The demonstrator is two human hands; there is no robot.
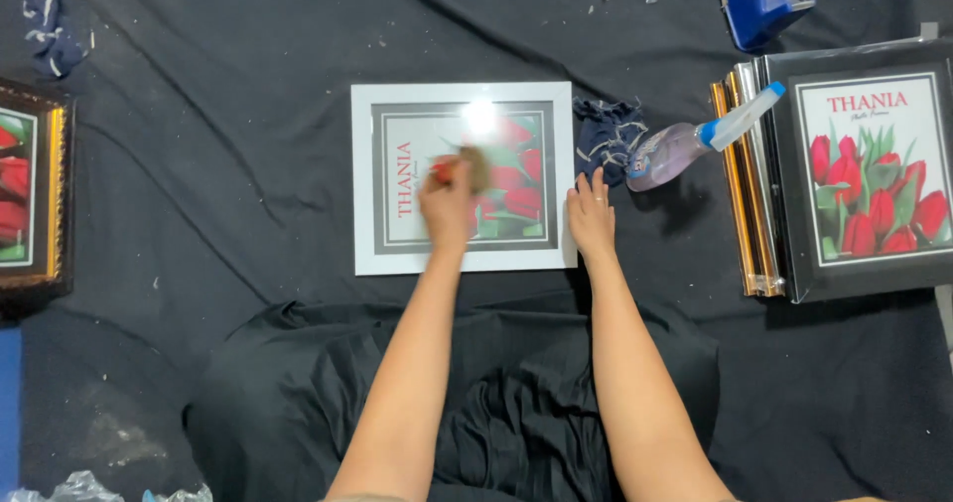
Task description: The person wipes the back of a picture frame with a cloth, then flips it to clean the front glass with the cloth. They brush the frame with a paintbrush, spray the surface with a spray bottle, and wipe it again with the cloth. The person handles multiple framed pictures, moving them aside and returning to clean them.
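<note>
Black cloth [248,164] covered the whole floor, with bits of lint all over it. On it lay a white picture frame [463,260] holding a red tulip print. Left hand [449,202] sat on the glass, its grip closed around a small brownish pad [476,167], blurred. Right hand [592,216] lay flat at the frame's right edge, fingers spread, holding nothing. Just right of that were a dark rag [606,135], a spray bottle [685,146] on its side, and a stack of frames [854,174].

left hand [449,202] motion-blurred, its brownish object [477,167] unclear, gold frame [35,189] cut by edge
</note>
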